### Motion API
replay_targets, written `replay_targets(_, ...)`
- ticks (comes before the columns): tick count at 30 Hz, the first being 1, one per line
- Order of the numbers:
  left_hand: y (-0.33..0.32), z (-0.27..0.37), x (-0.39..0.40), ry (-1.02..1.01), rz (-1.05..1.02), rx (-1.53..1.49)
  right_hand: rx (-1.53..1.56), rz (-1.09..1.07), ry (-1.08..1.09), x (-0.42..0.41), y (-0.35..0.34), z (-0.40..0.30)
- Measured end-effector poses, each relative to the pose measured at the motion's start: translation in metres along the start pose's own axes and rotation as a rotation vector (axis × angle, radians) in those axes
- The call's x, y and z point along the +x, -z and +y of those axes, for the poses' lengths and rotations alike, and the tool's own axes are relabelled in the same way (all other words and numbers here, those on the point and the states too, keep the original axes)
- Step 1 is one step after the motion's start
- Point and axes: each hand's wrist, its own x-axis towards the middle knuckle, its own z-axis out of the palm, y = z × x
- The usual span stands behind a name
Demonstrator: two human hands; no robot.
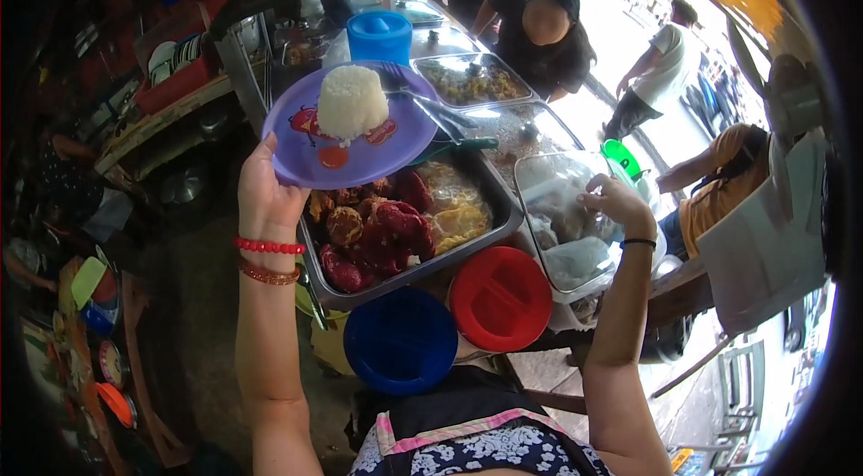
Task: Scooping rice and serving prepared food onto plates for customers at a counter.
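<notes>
My left hand [270, 196] grips the near left rim of a purple plastic plate [290, 152] with printed figures. A moulded mound of white rice [352, 102] stands on the plate. A fork [398, 81] and a spoon [441, 110] lie across its right side. Below the plate, an uncovered metal tray [411, 277] holds red sausage-like pieces [398, 230], browned round pieces [344, 225] and fried eggs [462, 220]. My right hand [623, 206] is over a clear rectangular cover [539, 172], fingers curled; whether they hold it is unclear. Plastic bags [573, 260] show through the cover.
Blue [400, 341] and red [500, 299] round lids are close to my body. Covered food trays [472, 79] and a light-blue lidded container [379, 34] stand beyond the plate. People [539, 38] stand across the counter. A dish rack [179, 75] is at left.
</notes>
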Motion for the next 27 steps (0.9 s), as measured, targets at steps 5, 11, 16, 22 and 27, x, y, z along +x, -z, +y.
replay_targets(5, 0.005, 0.009, -0.015, -0.028, 0.047, -0.007, -0.093, -0.043, -0.014, 0.027, 0.000, -0.003)
replay_targets(11, 0.012, 0.013, -0.031, -0.096, 0.157, 0.058, -0.098, 0.227, 0.650, 0.071, -0.015, -0.090)
replay_targets(16, 0.008, 0.002, -0.040, -0.088, 0.200, 0.040, -0.139, 0.148, 0.732, 0.121, -0.063, -0.142)
replay_targets(22, 0.021, 0.009, -0.057, -0.164, 0.235, 0.088, -0.218, 0.119, 0.835, 0.129, -0.055, -0.149)
replay_targets(27, 0.029, 0.012, -0.058, -0.204, 0.254, 0.123, -0.107, 0.361, 0.951, 0.123, 0.007, -0.133)
